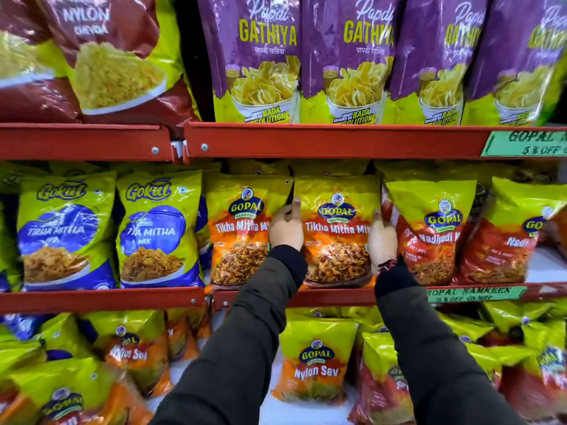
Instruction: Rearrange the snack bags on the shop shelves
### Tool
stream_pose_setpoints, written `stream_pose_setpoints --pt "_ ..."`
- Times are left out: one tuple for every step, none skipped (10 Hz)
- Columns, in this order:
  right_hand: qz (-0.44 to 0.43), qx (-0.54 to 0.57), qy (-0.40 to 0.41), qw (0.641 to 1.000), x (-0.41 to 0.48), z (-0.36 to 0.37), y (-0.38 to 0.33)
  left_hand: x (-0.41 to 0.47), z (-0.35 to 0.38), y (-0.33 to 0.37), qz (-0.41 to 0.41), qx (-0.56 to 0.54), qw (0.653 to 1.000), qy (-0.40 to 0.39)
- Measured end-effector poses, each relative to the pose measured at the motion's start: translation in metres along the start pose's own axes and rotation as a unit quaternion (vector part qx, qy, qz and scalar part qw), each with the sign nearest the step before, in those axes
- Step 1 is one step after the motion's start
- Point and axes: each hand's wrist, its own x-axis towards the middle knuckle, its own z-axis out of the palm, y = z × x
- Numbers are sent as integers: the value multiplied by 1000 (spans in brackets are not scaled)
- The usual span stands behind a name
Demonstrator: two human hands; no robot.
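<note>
On the middle red shelf (331,297) stands an orange and yellow-green Tikha Mitha Mix bag (337,231), upright. My left hand (287,227) grips its left edge, fingers tucked behind it. My right hand (382,237) grips its right edge the same way. A second Tikha Mitha Mix bag (239,234) stands directly to the left, touching my left hand. To the right stand red Nadiyadi mix bags (429,237), the nearest one leaning left against my right hand.
Blue Gokul Tikha Mitha bags (153,231) fill the middle shelf's left half. Purple Papdi Gathiya bags (260,56) line the top shelf (337,139), with brown Nylon Chevda bags (101,47) to their left. Nylon Sev bags (316,360) lie untidily on the lower shelf.
</note>
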Motion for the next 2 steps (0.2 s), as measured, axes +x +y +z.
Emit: stream_pose_setpoints --pt "-67 -12 34 997 -43 -4 -9 -22 -23 1 45 0 999 -9" --pt "-121 -41 29 991 -100 -7 -25 -46 -51 6 89 -20 996 -11"
